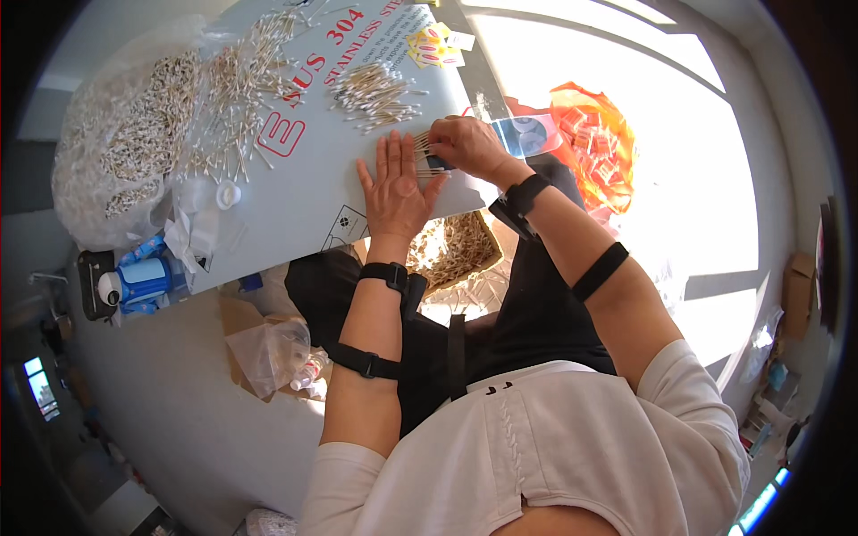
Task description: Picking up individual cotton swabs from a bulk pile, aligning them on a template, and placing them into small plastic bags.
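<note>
My left hand point(396, 192) lies flat on the grey tabletop point(331, 192), fingers stretched out and thumb spread toward the right. Beside it, my right hand point(469, 147) is closed, its curled fingertips pressed on a small row of cotton swabs point(422, 143) between the two hands. A small dark piece point(437, 163) shows under those fingers; its kind is unclear. Just beyond my hands is a loose pile of white-tipped cotton swabs point(375, 94). A bigger scattered heap of swabs point(246, 98) spreads to the left, next to a clear plastic bag point(80, 179) full of swabs.
Right of the table hangs an orange bag point(617, 134) with small red-and-clear boxes. Below the table edge stands a box point(492, 255) holding many swabs. A white round lid point(228, 195) and a blue bottle point(143, 280) sit at left. Yellow printed cards point(433, 46) lie at the far edge.
</note>
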Motion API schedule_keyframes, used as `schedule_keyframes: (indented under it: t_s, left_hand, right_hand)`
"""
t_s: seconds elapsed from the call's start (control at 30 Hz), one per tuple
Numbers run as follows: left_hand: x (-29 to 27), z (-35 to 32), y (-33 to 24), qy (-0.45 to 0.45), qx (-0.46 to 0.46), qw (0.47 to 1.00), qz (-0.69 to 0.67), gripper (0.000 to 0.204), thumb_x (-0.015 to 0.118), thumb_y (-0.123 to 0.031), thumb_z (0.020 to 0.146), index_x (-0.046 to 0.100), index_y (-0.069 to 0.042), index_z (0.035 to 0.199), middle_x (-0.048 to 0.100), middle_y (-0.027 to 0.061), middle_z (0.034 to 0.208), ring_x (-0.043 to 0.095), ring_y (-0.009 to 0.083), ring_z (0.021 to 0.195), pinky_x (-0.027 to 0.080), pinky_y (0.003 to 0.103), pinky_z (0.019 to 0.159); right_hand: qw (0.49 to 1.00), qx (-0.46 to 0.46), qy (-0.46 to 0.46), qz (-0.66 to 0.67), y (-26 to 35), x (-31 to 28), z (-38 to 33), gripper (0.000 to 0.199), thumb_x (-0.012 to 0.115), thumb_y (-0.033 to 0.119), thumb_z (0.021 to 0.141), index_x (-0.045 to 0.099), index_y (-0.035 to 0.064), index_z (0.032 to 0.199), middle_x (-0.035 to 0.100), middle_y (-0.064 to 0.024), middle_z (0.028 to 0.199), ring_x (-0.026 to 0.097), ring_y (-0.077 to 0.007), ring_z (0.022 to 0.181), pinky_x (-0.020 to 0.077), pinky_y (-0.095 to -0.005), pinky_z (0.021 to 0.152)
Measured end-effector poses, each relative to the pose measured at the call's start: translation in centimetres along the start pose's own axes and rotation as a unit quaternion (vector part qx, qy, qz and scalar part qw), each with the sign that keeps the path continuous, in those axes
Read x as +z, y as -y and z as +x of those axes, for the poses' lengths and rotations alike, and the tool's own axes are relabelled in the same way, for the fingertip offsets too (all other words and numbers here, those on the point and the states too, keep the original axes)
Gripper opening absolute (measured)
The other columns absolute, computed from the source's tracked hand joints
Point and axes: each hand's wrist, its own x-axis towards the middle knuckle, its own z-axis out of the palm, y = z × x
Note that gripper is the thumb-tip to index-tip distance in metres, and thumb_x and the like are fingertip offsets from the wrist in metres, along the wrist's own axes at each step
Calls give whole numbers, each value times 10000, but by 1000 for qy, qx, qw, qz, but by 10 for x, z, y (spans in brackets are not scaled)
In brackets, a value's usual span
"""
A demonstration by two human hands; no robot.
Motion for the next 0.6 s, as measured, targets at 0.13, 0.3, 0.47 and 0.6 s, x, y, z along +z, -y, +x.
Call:
schedule_keyframes:
  t_s: [0.13, 0.3, 0.47, 0.6]
  left_hand:
    - [-1, 0, -1, -8, 4, 1000, -16, 807, 517, -579, 908, 291, -92, 1510, 284, 108, 1572, 227, 284, 1465, 114, 598, 1156]
    - [-2, -1, -1, -20, 7, 999, -30, 788, 551, -549, 897, 331, -76, 1488, 313, 126, 1556, 243, 291, 1458, 113, 600, 1157]
    - [-2, -1, -1, -24, 6, 999, -33, 787, 553, -554, 893, 347, -72, 1479, 325, 127, 1549, 249, 288, 1456, 118, 599, 1157]
    - [-2, 0, -1, -20, 4, 999, -33, 801, 543, -572, 891, 343, -68, 1480, 327, 131, 1548, 250, 284, 1456, 122, 592, 1159]
  right_hand:
    - [998, 5, 47, -42, -1, 0, 8, 125, 616, 164, 758, 640, 44, 786, 653, -138, 744, 651, -354, 762, 508, -464, 693]
    - [988, -89, 50, -113, -1, 0, 12, 84, 601, 115, 801, 592, 32, 797, 626, -132, 840, 644, -350, 803, 519, -444, 704]
    - [974, -163, 12, -158, -2, 2, 15, 79, 600, 111, 834, 568, 40, 826, 585, -112, 898, 630, -315, 885, 522, -412, 737]
    - [974, -184, 3, -134, -5, 2, 13, 136, 635, 142, 814, 534, 54, 830, 533, -100, 891, 604, -311, 873, 506, -409, 722]
